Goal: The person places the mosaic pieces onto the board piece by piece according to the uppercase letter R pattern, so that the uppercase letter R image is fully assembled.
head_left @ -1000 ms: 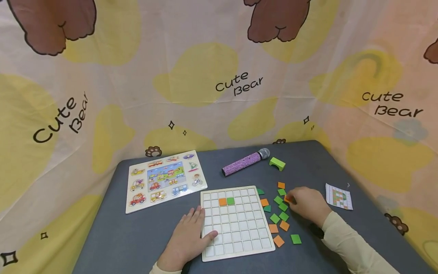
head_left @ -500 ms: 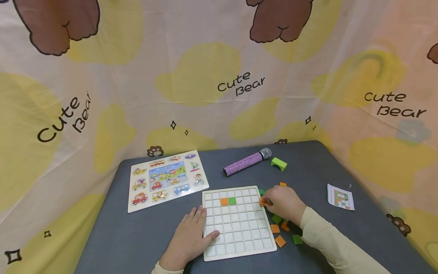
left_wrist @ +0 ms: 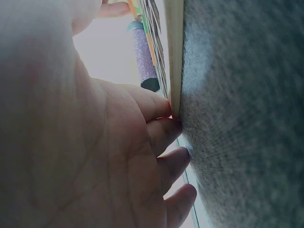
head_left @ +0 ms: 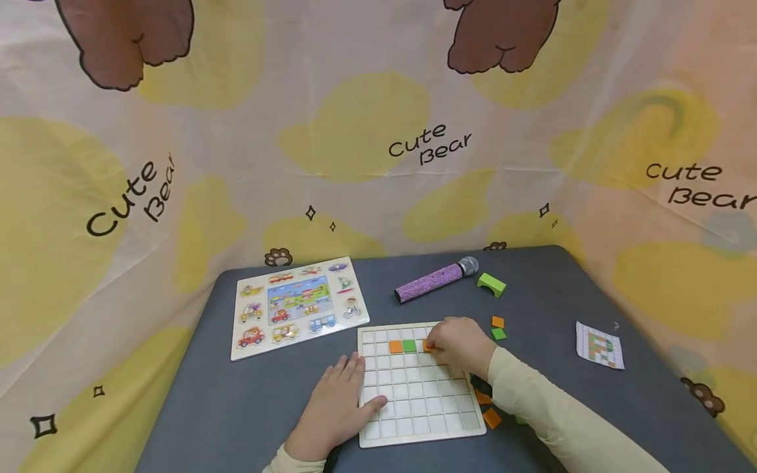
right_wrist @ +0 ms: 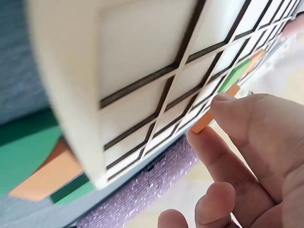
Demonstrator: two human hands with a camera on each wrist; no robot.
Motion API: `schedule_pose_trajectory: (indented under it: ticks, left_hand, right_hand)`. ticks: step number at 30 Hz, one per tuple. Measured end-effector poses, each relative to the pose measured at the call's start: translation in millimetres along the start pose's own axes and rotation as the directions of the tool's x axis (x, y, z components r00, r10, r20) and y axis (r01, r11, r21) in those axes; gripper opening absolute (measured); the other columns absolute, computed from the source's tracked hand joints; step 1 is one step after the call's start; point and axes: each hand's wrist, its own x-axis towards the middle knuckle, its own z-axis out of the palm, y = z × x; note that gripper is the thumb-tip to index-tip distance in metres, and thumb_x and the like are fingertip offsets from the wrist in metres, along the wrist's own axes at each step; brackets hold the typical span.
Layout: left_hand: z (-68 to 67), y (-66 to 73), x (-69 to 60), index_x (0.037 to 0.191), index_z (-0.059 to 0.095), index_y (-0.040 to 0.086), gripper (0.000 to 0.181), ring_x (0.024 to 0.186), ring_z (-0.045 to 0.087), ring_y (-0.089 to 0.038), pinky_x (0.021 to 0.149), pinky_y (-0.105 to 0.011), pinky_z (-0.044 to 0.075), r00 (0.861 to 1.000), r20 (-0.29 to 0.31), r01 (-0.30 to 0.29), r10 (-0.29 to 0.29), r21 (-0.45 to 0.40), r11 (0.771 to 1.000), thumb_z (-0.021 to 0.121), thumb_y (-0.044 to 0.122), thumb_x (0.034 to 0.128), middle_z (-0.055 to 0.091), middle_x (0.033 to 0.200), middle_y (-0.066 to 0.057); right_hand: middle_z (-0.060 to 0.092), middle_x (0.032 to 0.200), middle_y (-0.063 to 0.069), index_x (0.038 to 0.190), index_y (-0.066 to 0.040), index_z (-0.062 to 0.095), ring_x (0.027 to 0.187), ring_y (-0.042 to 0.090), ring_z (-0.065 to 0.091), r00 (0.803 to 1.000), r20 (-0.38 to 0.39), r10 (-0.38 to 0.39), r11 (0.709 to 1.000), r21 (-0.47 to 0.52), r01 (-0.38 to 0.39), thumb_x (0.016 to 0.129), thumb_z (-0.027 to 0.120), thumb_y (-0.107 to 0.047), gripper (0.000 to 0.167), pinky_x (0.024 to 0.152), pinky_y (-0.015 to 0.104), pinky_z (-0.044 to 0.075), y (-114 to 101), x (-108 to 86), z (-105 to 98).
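A white grid board (head_left: 420, 387) lies on the table, with an orange tile (head_left: 395, 347) and a green tile (head_left: 409, 345) side by side in its second row. My right hand (head_left: 464, 345) pinches an orange tile (right_wrist: 204, 121) between thumb and index finger, just over the board, right of the green one. My left hand (head_left: 334, 407) lies flat at the board's left edge, thumb on the board; in the left wrist view its fingertips touch the board's side (left_wrist: 175, 61). Right of the board lie loose tiles (head_left: 492, 418), several hidden by my right hand and sleeve.
Behind the board lie a purple microphone (head_left: 430, 282) and a green arch block (head_left: 491, 284). A vehicle picture puzzle (head_left: 299, 309) is at the left back. On the right lies a card with a coloured grid pattern (head_left: 600, 345). A printed cloth hangs behind the table.
My right hand has moved left from the loose tiles to above the board, carrying an orange tile. The left hand stays at the board's edge. The head view has shifted slightly.
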Motion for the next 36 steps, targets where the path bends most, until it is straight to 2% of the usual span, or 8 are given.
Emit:
schedule_pose_trajectory:
  ticks: [5, 13, 23, 30, 36]
  left_hand:
    - [-1.2, 1.2, -0.5, 0.158, 0.044, -0.007, 0.095, 0.153, 0.036, -0.044, 0.121, -0.062, 0.033, 1.0, -0.003, 0.002, -0.002, -0.003, 1.0, 0.054, 0.069, 0.1024, 0.039, 0.166, -0.023]
    - [-1.4, 4.4, 1.3, 0.158, 0.045, -0.007, 0.094, 0.153, 0.037, -0.044, 0.121, -0.062, 0.033, 1.0, -0.006, 0.003, -0.003, -0.006, 1.0, 0.056, 0.068, 0.102, 0.041, 0.165, -0.023]
    - [0.7, 1.7, 3.3, 0.158, 0.044, -0.007, 0.095, 0.153, 0.036, -0.044, 0.121, -0.062, 0.032, 1.0, 0.005, 0.019, -0.019, 0.005, 1.0, 0.056, 0.069, 0.1016, 0.04, 0.165, -0.023]
    - [5.0, 0.0, 3.8, 0.159, 0.044, -0.006, 0.096, 0.153, 0.036, -0.043, 0.122, -0.061, 0.032, 1.0, 0.009, 0.03, -0.03, 0.016, 0.999, 0.055, 0.07, 0.1013, 0.039, 0.166, -0.022]
    - [3.6, 1.5, 3.8, 0.159, 0.044, -0.006, 0.097, 0.153, 0.036, -0.043, 0.121, -0.061, 0.032, 1.0, 0.008, 0.027, -0.027, 0.022, 0.999, 0.055, 0.071, 0.1011, 0.04, 0.166, -0.022]
  right_hand:
    - [0.079, 0.093, -0.008, 0.093, -0.02, 0.086, 0.085, 0.017, 0.07, 0.997, -0.035, -0.071, 0.996, -0.051, 0.07, 0.09, 0.088, -0.015, 0.007, 0.076, 0.038, 0.061, -2, 9.5, 5]
    - [0.078, 0.088, -0.009, 0.089, -0.019, 0.085, 0.079, 0.016, 0.07, 0.991, -0.072, -0.112, 0.992, -0.069, 0.107, 0.086, 0.091, -0.012, 0.01, 0.069, 0.036, 0.061, -3, 10.2, 4]
    - [0.078, 0.1, -0.004, 0.094, -0.018, 0.086, 0.09, 0.019, 0.073, 0.992, -0.048, -0.114, 0.993, -0.032, 0.112, 0.089, 0.088, -0.011, 0.009, 0.076, 0.036, 0.063, -5, 11.9, 7]
    - [0.074, 0.101, -0.002, 0.1, -0.018, 0.087, 0.088, 0.017, 0.069, 0.996, -0.009, -0.085, 0.996, -0.013, 0.085, 0.092, 0.087, -0.014, 0.008, 0.079, 0.035, 0.062, -6, 10.3, 10]
    - [0.071, 0.098, -0.003, 0.099, -0.016, 0.086, 0.083, 0.014, 0.068, 0.997, -0.009, -0.074, 0.997, -0.012, 0.073, 0.093, 0.086, -0.014, 0.006, 0.079, 0.034, 0.062, -9, 8.5, 10]
